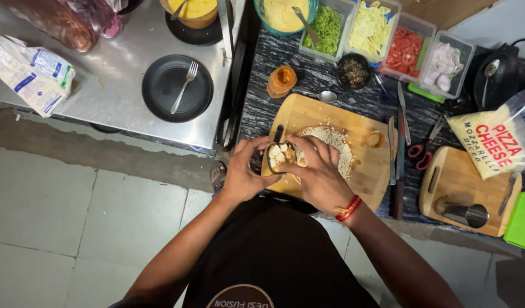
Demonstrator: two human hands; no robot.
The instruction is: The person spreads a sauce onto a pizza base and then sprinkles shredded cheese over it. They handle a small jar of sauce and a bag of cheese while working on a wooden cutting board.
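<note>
The left hand gripped a small bowl of cubes; the right hand pinched food above the flatbread on the cutting board.

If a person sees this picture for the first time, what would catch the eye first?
Probably the two hands at the centre: the left hand and right hand hold a small dark bowl of pale cubes over a flatbread on a wooden cutting board. Behind, tubs of sliced tomatoes and green strips stand out.
</note>
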